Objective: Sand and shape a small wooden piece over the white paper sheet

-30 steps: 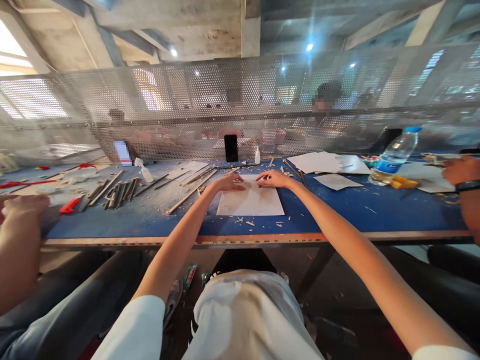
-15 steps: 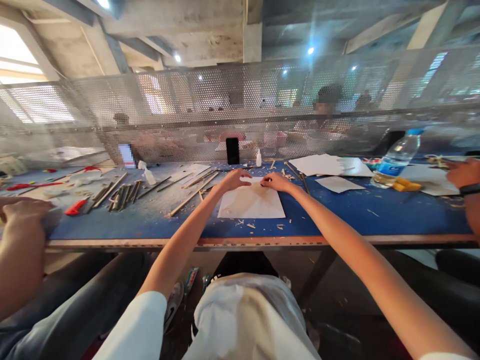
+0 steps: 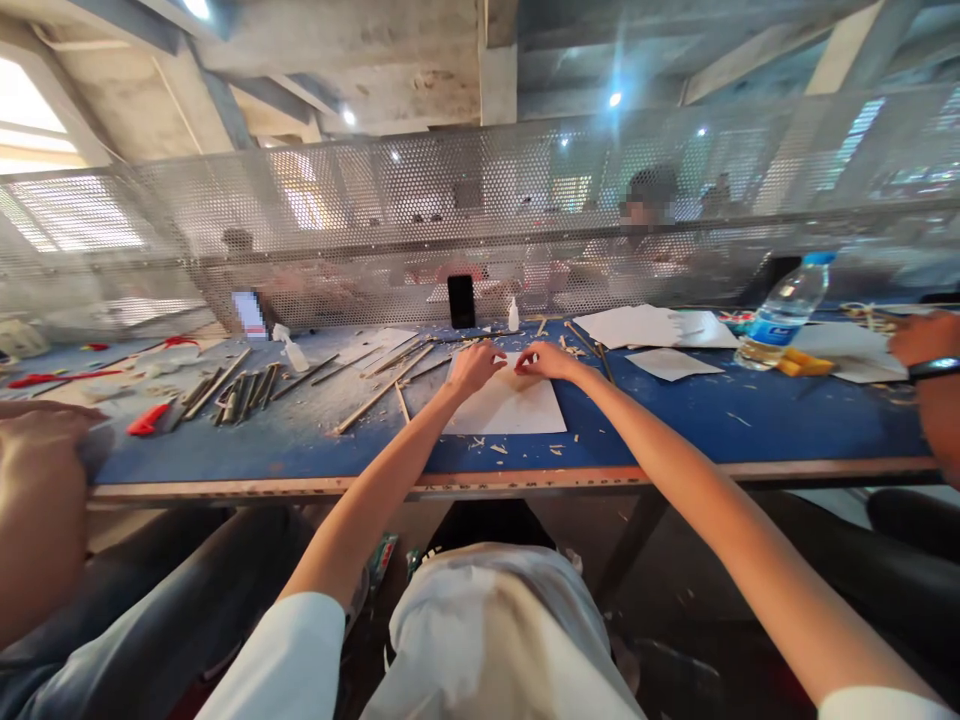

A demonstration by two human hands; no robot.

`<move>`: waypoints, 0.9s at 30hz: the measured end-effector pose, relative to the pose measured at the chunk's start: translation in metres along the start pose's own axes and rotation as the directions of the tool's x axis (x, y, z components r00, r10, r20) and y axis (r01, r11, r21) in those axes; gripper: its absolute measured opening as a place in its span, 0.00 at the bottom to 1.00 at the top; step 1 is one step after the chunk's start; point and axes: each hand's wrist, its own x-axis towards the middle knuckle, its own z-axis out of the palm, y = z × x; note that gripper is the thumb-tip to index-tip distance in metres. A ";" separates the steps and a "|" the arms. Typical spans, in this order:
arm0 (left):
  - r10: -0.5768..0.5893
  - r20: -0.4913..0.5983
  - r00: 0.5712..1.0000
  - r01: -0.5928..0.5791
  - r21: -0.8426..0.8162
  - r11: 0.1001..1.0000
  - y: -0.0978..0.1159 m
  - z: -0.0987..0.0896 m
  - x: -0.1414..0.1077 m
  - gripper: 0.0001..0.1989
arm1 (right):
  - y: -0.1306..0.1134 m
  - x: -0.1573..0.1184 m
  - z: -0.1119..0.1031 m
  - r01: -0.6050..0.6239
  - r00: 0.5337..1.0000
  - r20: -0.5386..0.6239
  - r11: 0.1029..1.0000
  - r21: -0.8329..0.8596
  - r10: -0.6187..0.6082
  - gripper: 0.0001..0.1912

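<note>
My left hand (image 3: 476, 368) and my right hand (image 3: 544, 360) meet at the far edge of a white paper sheet (image 3: 506, 402), fingertips bent down and close together. Whether they pinch something small is hidden by the fingers. The sheet lies flat on a blue workbench (image 3: 675, 420), with wood shavings (image 3: 495, 448) scattered near its front edge. Thin wooden sticks (image 3: 382, 390) lie just left of my left hand.
A co-worker's hand (image 3: 41, 470) is at the far left, another person's hand (image 3: 926, 340) at the right. On the bench are stick bundles (image 3: 244, 393), a red-handled knife (image 3: 148, 420), paper sheets (image 3: 645, 327) and a water bottle (image 3: 784, 310). A perforated metal screen (image 3: 450, 220) runs behind.
My hands have drawn closer together at the sheet's far edge, and their fingers are more bent. The view has shifted slightly.
</note>
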 end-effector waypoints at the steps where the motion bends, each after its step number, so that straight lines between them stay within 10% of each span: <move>1: -0.001 0.000 1.000 0.001 0.006 1.000 -0.001 0.000 -0.001 0.09 | 0.000 0.000 0.000 -0.011 1.000 -0.011 1.000 -0.005 0.011 0.13; 27: 0.085 -0.016 0.996 -0.085 -0.032 0.996 0.006 -0.005 -0.006 0.07 | 0.001 0.001 -0.006 -0.044 0.998 -0.032 0.979 0.199 0.052 0.23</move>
